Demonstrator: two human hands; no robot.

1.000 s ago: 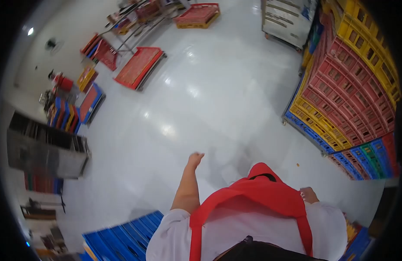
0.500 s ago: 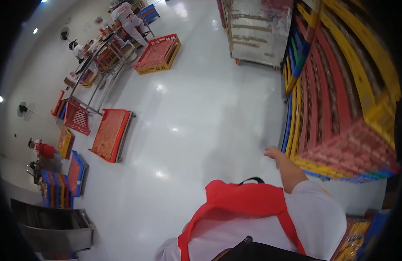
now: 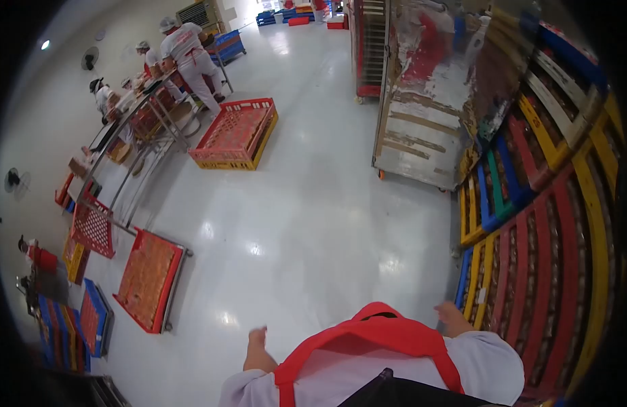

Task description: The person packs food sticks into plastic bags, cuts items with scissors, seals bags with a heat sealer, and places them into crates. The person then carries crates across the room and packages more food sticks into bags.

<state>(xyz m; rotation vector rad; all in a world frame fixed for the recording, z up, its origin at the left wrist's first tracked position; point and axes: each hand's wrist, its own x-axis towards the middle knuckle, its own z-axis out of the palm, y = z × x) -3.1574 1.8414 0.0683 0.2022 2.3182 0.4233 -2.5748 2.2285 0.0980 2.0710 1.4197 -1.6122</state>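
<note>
hanging over open floor (image 3: 313,230), left hand (image 3: 257,339); right hand (image 3: 452,317) near stacked crates (image 3: 521,271)

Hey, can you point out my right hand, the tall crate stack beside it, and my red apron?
Right hand (image 3: 453,317): head view, on the back of the hand.
Crate stack (image 3: 568,271): head view, on a pinkish-red crate's side.
Red apron (image 3: 395,334): head view, on the chest part.

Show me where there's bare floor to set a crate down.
Bare floor: a wide patch between the red tray and the stacks, and a lane between the red crate and the cabinet. Crowded: around the table, and where the right hand nears the stacks.
</note>
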